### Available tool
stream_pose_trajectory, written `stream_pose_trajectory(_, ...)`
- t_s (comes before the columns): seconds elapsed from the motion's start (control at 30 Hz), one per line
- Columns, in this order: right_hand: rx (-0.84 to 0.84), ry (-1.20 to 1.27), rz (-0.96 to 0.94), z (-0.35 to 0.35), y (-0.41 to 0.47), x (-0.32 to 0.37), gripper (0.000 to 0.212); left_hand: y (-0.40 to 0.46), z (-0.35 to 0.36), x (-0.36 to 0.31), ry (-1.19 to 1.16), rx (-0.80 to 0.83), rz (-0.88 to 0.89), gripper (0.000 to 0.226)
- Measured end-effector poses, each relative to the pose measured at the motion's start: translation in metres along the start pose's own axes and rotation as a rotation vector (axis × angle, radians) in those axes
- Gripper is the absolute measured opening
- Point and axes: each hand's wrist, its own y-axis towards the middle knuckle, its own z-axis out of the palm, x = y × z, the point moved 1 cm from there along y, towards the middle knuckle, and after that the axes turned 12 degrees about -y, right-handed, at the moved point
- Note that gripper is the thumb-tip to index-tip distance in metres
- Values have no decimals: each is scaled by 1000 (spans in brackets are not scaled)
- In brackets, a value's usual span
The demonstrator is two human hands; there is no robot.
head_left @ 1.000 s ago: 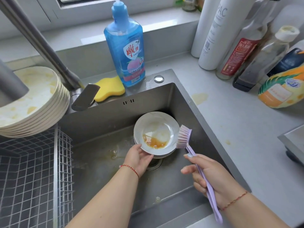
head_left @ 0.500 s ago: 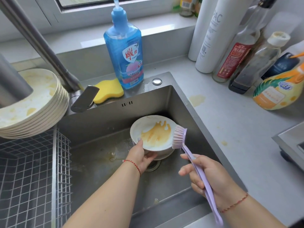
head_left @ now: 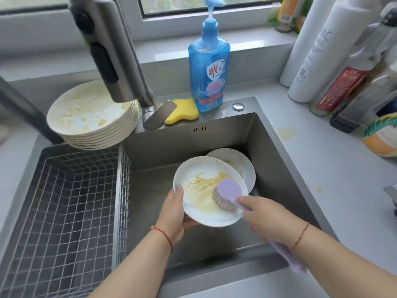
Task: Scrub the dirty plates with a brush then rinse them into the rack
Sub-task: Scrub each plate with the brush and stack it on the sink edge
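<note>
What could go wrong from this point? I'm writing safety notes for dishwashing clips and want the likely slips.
The left hand holds the greasy plate by one rim only, tilted over the sink; the brush pressed by the right hand could push it loose onto the second plate below and chip both. The stack of dirty plates leans at the rack edge and might slide if bumped.

The sink (head_left: 268, 147) floor lies open near and left of the held plate (head_left: 202, 214); a second plate (head_left: 240, 162) leans at its far right wall. The faucet head (head_left: 107, 61) hangs over the stacked plates (head_left: 86, 117) at far left. The wire rack (head_left: 64, 201) gapes open on the left. Bottles (head_left: 335, 61) crowd the far right counter (head_left: 322, 179).
</note>
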Motion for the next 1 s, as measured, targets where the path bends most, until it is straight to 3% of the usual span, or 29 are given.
stream_pose_trajectory(0.1, 80, -197, -107, 5, -22, 16, 28, -8, -16, -3, -30, -7, 44, 40)
stream_pose_trajectory(0.23, 167, -166, -194, 17, -35, 60, 29, -20, -28, -2, 9, -11, 113, 44)
stream_pose_trajectory(0.3, 85, -138, -204, 20, -23, 79, 36, -27, -30, 1, 55, -15, 153, 42)
stream_pose_trajectory(0.37, -14, -260, -162, 16, -3, 87, 49, -34, -32, 2, 90, -22, 187, 36)
stream_pose_trajectory(0.47, -90, -488, -123, 4, 10, 72, 40, -41, -39, -4, 79, -48, 263, 29)
stream_pose_trajectory(0.63, 201, -583, -177, 9, -28, 61, 35, -39, -59, -12, 84, -80, 344, 30)
stream_pose_trajectory(0.73, 279, -315, -232, 19, -47, 85, 31, -39, -61, -13, 83, -62, 354, 35)
stream_pose_trajectory(0.83, 165, -227, -249, 19, -35, 114, 37, -44, -60, -12, 46, -14, 322, 40)
stream_pose_trajectory(0.93, 12, -500, -145, 5, -8, 115, 49, -46, -61, -12, 43, 22, 300, 44)
stream_pose_trajectory(1.0, -21, -660, -99, -4, -5, 105, 40, -47, -62, -17, 46, 26, 330, 42)
